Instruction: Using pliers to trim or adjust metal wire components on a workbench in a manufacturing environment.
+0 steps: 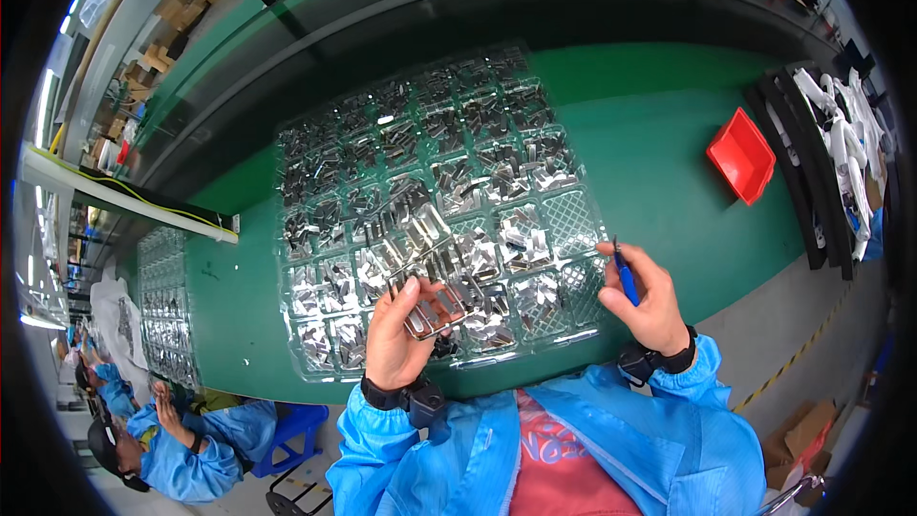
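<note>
Head view: left hand [394,336], just below centre of frame, thumb up, grips a shiny silver metal part with rectangular cut-outs [439,311]. Part sits just beyond the palm, up and right of the thumb, over the tray's near side; its far end is hard to separate from the pieces below. Right hand [651,301], right of centre, fingers closed on a slim blue pen-shaped tool with dark tip [627,279], tip pointing up-frame. The metal part is left of this hand, well apart from it.

Past the hands, mid-frame: clear plastic tray with square pockets [570,222], many pockets full of loose small silver metal pieces [523,237]. Tray lies on a green worktop [669,201]. Right of frame: red plastic bin [741,158], well apart from the right hand. Lower left: co-worker in blue jacket [191,468].
</note>
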Action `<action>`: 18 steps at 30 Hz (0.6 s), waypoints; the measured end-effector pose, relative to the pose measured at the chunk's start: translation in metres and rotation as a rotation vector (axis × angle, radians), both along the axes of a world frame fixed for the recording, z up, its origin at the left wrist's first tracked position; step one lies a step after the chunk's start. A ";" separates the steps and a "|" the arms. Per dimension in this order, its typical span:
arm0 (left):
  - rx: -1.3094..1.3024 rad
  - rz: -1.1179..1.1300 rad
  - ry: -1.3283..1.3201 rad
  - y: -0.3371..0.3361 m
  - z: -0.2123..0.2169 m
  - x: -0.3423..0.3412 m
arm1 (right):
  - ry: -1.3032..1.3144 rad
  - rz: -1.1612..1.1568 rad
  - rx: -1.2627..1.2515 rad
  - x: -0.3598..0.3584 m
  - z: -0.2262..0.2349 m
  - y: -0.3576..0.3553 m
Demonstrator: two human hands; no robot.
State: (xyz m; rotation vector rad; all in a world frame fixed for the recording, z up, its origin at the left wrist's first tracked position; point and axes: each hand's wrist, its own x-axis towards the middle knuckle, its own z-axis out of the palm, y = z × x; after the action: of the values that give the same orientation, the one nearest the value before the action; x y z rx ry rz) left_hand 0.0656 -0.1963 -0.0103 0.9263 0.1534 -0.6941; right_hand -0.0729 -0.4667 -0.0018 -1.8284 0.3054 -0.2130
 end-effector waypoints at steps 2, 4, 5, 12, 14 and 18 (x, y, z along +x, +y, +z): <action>-0.020 -0.122 -0.030 -0.003 -0.007 -0.003 | -0.037 0.064 -0.216 -0.002 -0.001 0.000; 0.044 -0.162 -0.054 -0.009 -0.005 -0.011 | 0.027 0.127 -0.234 0.000 0.011 0.004; 0.036 -0.180 -0.016 -0.012 -0.007 -0.016 | 0.087 0.187 -0.256 0.000 0.016 0.005; -0.019 -0.335 0.154 -0.033 -0.005 -0.029 | 0.043 0.259 -0.251 -0.016 -0.001 0.027; -0.008 -0.400 0.171 -0.033 -0.006 -0.033 | 0.017 0.282 -0.250 -0.018 -0.002 0.033; -0.006 -0.397 0.166 -0.036 -0.006 -0.041 | -0.022 0.306 -0.269 -0.022 -0.005 0.040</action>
State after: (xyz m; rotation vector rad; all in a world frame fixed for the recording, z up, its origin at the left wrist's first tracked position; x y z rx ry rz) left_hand 0.0245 -0.2321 -0.0159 0.9012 0.1147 -1.1402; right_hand -0.0947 -0.4269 -0.0071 -2.1092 -0.0233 -0.0616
